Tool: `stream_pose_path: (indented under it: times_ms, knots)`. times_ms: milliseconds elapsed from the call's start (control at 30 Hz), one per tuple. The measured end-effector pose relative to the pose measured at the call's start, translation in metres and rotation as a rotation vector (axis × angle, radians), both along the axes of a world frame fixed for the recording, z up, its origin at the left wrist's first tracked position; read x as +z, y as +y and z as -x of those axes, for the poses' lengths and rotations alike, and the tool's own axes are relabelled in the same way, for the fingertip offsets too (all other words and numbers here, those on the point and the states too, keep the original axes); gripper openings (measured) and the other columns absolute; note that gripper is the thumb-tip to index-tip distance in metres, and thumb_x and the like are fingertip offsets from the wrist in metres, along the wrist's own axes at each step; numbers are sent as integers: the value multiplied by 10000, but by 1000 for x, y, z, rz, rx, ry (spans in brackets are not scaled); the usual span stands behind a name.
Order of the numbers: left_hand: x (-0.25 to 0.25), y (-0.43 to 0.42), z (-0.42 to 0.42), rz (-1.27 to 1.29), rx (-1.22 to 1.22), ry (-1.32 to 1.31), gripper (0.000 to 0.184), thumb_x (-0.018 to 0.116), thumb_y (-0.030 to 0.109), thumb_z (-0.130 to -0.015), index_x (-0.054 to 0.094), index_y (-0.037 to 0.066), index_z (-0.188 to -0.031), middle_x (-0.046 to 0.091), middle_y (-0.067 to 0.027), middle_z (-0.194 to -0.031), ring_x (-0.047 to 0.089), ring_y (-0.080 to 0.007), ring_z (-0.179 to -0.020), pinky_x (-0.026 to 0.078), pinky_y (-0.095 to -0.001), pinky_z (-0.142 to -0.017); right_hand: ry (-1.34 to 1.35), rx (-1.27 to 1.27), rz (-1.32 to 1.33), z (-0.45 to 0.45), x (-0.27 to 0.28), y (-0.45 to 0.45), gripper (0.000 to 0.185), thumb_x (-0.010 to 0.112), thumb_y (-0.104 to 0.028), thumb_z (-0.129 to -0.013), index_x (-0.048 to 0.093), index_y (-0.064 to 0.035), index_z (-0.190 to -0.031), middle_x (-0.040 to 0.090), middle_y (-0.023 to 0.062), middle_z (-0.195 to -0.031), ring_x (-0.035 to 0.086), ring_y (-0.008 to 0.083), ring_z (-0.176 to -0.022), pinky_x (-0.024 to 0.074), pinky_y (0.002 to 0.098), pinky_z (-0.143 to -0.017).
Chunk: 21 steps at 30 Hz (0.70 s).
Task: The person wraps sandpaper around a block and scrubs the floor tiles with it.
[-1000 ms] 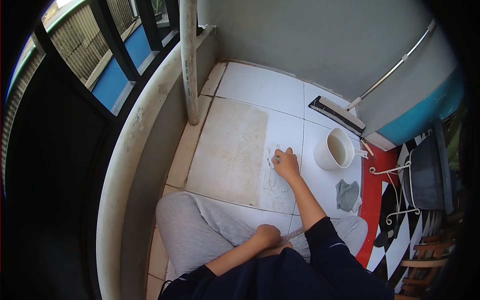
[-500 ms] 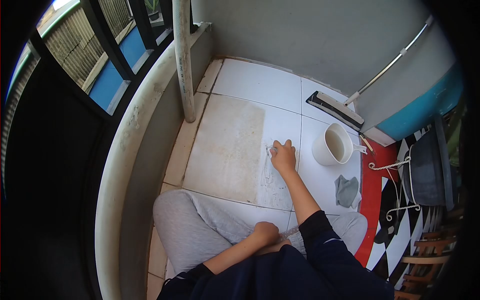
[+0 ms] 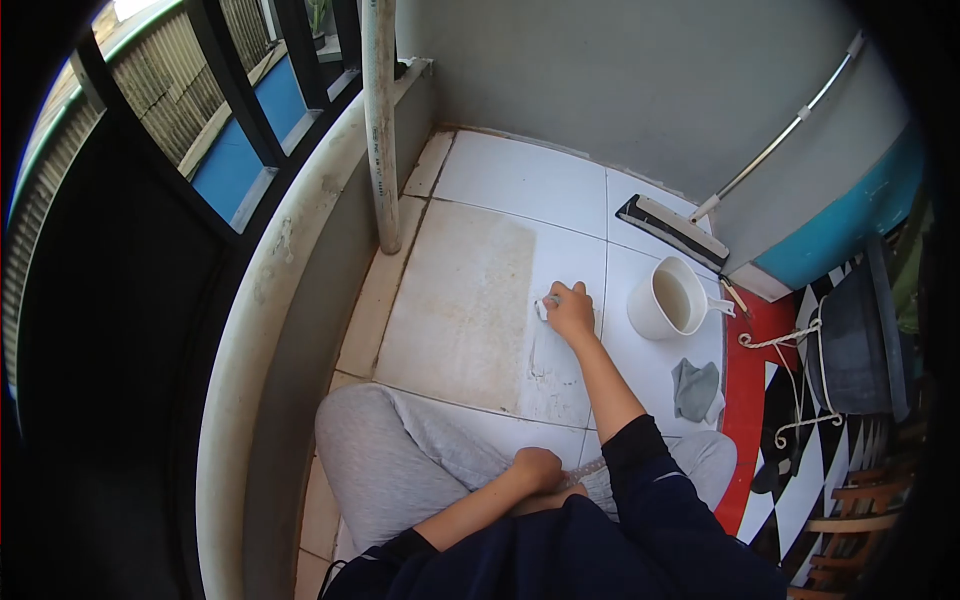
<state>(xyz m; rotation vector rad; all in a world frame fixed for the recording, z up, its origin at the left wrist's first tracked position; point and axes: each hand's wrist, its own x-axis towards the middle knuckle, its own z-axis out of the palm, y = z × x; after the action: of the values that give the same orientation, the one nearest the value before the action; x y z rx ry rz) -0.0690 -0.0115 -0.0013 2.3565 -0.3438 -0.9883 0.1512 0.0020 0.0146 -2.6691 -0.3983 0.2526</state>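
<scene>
My right hand (image 3: 569, 310) is closed round a small whitish piece (image 3: 544, 305), pressed to the floor; fingers cover most of it, so I cannot tell its kind. Under it is a large floor tile, with a wide beige stained area (image 3: 455, 310) on the left and a white strip (image 3: 556, 375) on the right. Dark smears and crumbs mark that strip below the hand. My left hand (image 3: 537, 468) rests on my lap with its fingers curled; whether anything is in them is hidden. Right of my right hand stands a white dipper (image 3: 650, 318) with cloudy liquid, and below it a grey-green cloth (image 3: 695, 390).
A floor squeegee (image 3: 672, 230) with a long pole leans at the back right corner. An upright pipe (image 3: 381, 150) and a low wall (image 3: 330, 280) bound the left side. A dark pot (image 3: 855, 350) on a white metal stand is at the right, beside red tiles (image 3: 740, 400).
The view has shifted slightly, so the scene sits a little lower. My right hand remains on the white strip, a bit farther up the tile. My left hand stays on my lap.
</scene>
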Motion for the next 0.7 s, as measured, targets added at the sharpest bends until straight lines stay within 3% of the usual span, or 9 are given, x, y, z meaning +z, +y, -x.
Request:
stream_pose_path:
  times_ms: [200,433,567,700]
  knots:
    - [11,-1,-3,-21,6,73,445,455,431,-849,661,44,-925,630,-152,-983,605,-294,-924,474,-390,-767,-15,32,70,-7,-2,6,110,600,-216,-784,587,-148,-870,456,131,-1018,486,346,-915,474,436,-699]
    - [-1,-7,1,-10,47,45,458,435,424,-862,663,27,-857,643,-169,-879,627,-296,-838,486,-401,-724,-86,174,41,108,0,-37,102,620,-160,-750,594,-130,-844,433,147,-952,459,344,-851,473,423,-656]
    - [4,-5,1,3,19,44,461,434,427,-862,663,27,-867,642,-169,-886,625,-299,-847,486,-402,-727,-239,137,7,76,-10,-22,106,614,-146,-754,598,-123,-857,432,143,-949,459,330,-839,472,419,-626]
    - [9,-3,-1,-28,29,46,474,429,438,-862,663,26,-870,639,-174,-901,622,-303,-855,485,-404,-729,-205,44,24,34,-3,-1,117,611,-151,-761,600,-129,-875,438,142,-966,465,331,-862,479,418,-635]
